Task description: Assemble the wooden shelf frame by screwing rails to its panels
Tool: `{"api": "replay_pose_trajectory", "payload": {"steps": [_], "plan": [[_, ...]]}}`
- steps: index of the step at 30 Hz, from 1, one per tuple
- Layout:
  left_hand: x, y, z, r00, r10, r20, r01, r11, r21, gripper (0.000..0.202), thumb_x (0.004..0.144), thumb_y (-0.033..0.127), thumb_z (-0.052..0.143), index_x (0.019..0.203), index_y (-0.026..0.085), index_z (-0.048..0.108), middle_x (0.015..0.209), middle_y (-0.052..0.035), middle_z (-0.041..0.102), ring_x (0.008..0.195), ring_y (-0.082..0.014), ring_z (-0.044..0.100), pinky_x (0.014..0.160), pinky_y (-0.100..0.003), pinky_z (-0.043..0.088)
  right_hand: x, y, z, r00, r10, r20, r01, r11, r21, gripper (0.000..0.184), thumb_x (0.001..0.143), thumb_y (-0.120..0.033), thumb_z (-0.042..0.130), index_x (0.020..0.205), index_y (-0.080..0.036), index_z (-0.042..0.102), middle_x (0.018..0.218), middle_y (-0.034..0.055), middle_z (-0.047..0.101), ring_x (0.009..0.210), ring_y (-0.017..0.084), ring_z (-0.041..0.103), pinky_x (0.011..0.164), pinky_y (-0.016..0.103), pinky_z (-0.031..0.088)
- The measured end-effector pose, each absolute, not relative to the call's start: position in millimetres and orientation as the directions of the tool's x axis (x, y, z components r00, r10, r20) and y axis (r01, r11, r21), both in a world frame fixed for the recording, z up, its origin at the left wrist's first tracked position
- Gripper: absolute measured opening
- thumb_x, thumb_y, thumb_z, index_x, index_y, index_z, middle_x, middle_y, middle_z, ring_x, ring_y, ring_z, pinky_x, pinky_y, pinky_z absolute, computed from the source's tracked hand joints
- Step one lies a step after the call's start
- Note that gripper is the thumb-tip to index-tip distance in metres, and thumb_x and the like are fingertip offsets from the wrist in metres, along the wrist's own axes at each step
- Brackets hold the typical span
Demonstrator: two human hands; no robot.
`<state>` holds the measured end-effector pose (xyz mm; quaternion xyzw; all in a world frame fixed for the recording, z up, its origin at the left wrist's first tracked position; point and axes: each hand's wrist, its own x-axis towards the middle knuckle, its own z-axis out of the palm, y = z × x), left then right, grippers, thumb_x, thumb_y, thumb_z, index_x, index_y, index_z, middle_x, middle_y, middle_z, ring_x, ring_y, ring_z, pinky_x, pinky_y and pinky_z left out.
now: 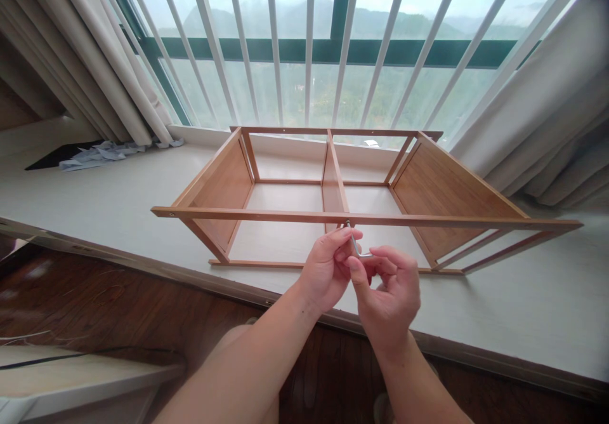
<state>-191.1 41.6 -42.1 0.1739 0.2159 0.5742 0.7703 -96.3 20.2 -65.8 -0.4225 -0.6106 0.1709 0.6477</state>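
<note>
A wooden shelf frame (266, 216) lies on its side on the white window ledge, with a panel at each end and one in the middle. An Allen key (354, 244) meets a bolt head (347, 223) on the front rail, in line with the middle panel (335, 173). Fingers of my left hand (329, 268) are closed around the key's long arm, close under the rail. My right hand (387, 291) pinches the short bent end between thumb and fingers. Whether the tip sits fully in the bolt is too small to tell.
White bars (309, 43) and a green-framed window stand behind the ledge (118, 202). Curtains (547, 94) hang on both sides. Crumpled pale wrapping (102, 154) lies at the left on a dark sheet. Below the ledge are a dark wooden floor (95, 291) and a pale board (85, 379).
</note>
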Motion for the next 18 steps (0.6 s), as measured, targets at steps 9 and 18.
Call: {"api": "replay_pose_trajectory", "payload": {"steps": [9,18], "plan": [[-192.8,42.5,-40.2,0.213,0.963,-0.163,-0.811,0.267,0.52,0.023,0.077,0.035,0.069,0.069,0.015,0.062,0.053,0.0065,0.03,0.05,-0.0074,0.039,0.053,-0.021,0.038,-97.3,23.7,-66.9,0.201,0.67,0.715,0.346,0.634,-0.691,0.036,0.08,-0.02,0.07,0.111,-0.022,0.053,0.086,0.0004,0.065,0.063,0.012,0.062,0.058,0.027,0.053],[-189.4,42.0,-39.2,0.226,0.962,-0.151,-0.814,0.272,0.513,0.022,0.076,0.036,0.071,0.073,0.016,0.063,0.052,0.0071,0.029,0.049,-0.0078,0.034,0.051,-0.023,0.036,-93.6,20.2,-51.3,0.023,0.683,0.73,0.459,0.641,-0.615,0.015,0.085,-0.017,0.065,0.07,-0.017,0.061,0.06,-0.0036,0.056,0.052,0.008,0.048,0.053,0.022,0.038]]}}
